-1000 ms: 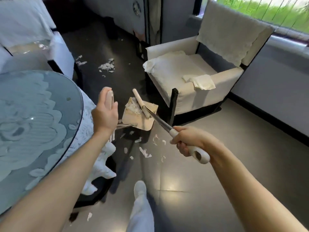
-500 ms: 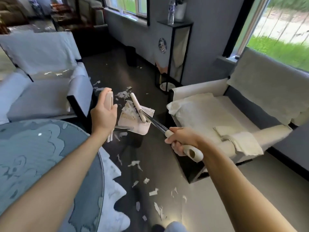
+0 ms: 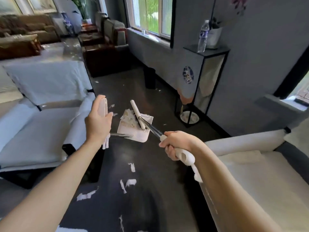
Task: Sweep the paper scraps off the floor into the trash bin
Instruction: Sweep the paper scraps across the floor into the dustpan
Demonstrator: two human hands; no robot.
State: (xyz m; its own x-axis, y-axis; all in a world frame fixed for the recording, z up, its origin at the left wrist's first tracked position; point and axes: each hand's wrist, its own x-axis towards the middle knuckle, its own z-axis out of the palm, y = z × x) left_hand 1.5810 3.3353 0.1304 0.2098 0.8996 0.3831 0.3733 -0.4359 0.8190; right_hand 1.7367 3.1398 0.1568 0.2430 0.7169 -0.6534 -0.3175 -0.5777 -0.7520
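My left hand (image 3: 97,126) grips the handle of the dustpan (image 3: 133,135), my right hand (image 3: 175,144) the broom (image 3: 137,113) — its head lies on the paper scraps (image 3: 128,114) heaped in the pan. Loose strips (image 3: 129,182) dot the floor (image 3: 155,178) below.

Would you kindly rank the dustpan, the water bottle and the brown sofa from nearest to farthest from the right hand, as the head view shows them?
1. The dustpan: just ahead and left of the right hand, which grips the broom.
2. The water bottle: on the black stand, ahead to the right.
3. The brown sofa: far back, on the left.
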